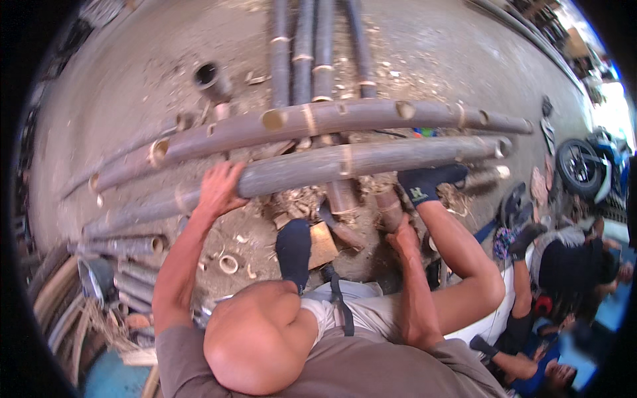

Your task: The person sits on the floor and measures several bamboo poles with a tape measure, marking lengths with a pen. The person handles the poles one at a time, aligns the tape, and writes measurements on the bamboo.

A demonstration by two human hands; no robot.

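Observation:
A long grey bamboo pole [305,167] lies crosswise in front of me. My left hand [220,190] wraps over it left of the middle, fingers on the far side and thumb nearer me. Just beyond runs a second, browner bamboo pole [232,132] with several holes cut in its upper side. Below the near pole, right of centre, my right hand [403,239] is closed round the lower end of a short bamboo piece [388,207]; part of the grip is hidden. My right foot in a dark sock [431,184] rests against the near pole.
Several dark bamboo poles [303,53] stretch away behind. A hollow bamboo stub [211,81] stands at the far left. Shavings, a bamboo ring [228,265] and a wooden block [323,244] lie near my left foot [293,252]. People sit at lower right, below a motorbike wheel [578,168].

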